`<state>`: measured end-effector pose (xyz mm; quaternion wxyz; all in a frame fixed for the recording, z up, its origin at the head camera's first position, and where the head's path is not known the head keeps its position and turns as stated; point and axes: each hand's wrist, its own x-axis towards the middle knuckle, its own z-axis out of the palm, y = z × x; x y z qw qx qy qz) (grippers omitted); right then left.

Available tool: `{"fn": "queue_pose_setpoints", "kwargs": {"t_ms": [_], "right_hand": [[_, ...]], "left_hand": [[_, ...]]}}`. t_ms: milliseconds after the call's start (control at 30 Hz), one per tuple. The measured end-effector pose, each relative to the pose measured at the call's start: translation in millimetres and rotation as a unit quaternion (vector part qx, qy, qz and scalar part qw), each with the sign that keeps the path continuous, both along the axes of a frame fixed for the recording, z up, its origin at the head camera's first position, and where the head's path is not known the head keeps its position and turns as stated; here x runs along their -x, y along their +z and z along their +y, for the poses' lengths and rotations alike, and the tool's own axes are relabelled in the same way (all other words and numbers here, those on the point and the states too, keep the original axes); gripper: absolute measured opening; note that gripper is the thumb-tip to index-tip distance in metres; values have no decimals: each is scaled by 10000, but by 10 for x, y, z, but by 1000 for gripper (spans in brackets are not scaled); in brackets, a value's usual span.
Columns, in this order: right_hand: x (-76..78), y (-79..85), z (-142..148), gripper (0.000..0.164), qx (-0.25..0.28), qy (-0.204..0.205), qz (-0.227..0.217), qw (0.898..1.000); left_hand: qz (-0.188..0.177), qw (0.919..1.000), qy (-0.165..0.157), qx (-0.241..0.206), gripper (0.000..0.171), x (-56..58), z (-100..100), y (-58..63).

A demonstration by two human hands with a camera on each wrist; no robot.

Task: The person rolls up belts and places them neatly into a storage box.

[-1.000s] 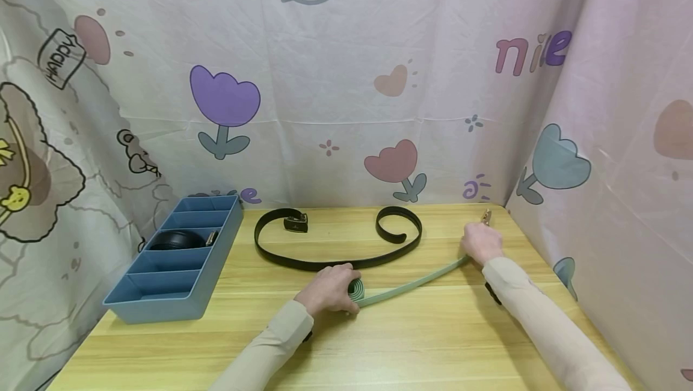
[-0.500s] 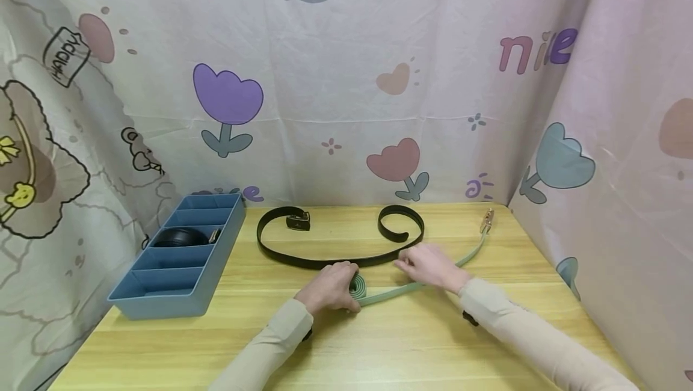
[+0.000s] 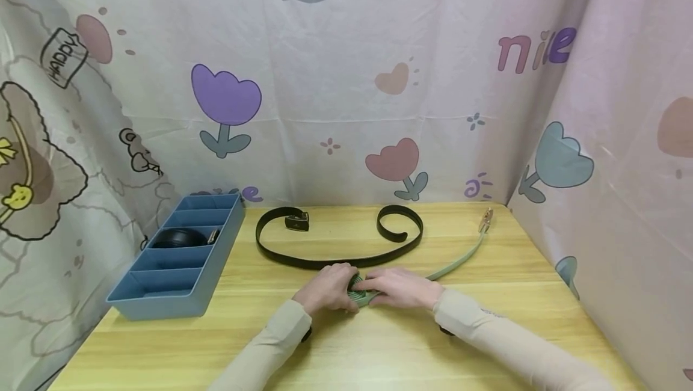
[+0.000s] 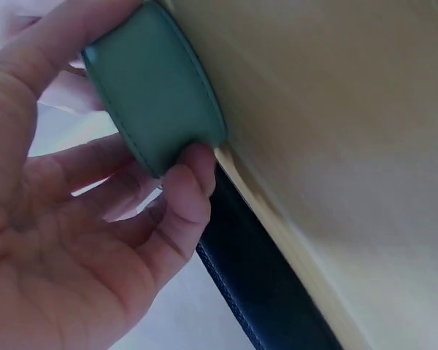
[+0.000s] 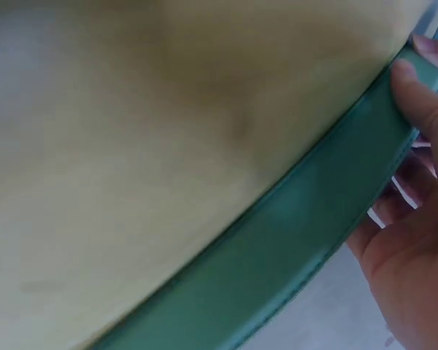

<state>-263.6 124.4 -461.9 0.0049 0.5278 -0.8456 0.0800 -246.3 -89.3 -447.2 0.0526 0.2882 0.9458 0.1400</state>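
A green belt [image 3: 455, 266] stands on its edge, partly rolled into a coil, its loose length curving to a metal buckle [image 3: 486, 221] at the far right. My left hand [image 3: 328, 287] grips the coil from the left; in the left wrist view its fingers and thumb curl around the rolled green belt [image 4: 157, 87]. From the right, my right hand [image 3: 403, 287] meets the coil. In the right wrist view its thumb presses the outer face of the green strap [image 5: 299, 204] with the fingers behind. Part of the coil is hidden by both hands.
Just behind the hands a black belt [image 3: 335, 263] lies on edge in a wide curve, with its buckle [image 3: 297, 221] at the back. At the left stands a blue divided box [image 3: 222, 264] with a rolled black belt [image 3: 178, 237] in one compartment. Patterned curtains [image 3: 325, 48] border the table.
My right hand has left the buckle end of the green belt and moved left along the strap to the coil. The left hand stays around the coil.
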Motion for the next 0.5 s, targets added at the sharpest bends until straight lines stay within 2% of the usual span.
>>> {"fn": "queue_pose_setpoints", "kwargs": {"t_ms": [133, 267, 333, 500], "right_hand": [[14, -10, -53, 48, -134, 89, 188, 9997], [37, -21, -68, 43, 39, 234, 351, 9991], [49, -28, -67, 39, 150, 280, 396, 9987], [47, -32, -78, 32, 310, 402, 450, 9977]], "left_hand": [[-92, 9994, -316, -131, 46, -9, -28, -4], [-65, 9985, -493, -246, 44, -10, -24, 15], [-79, 9989, -406, -207, 41, -11, -1, 24], [-33, 9999, 84, -77, 40, -55, 68, 24]]}}
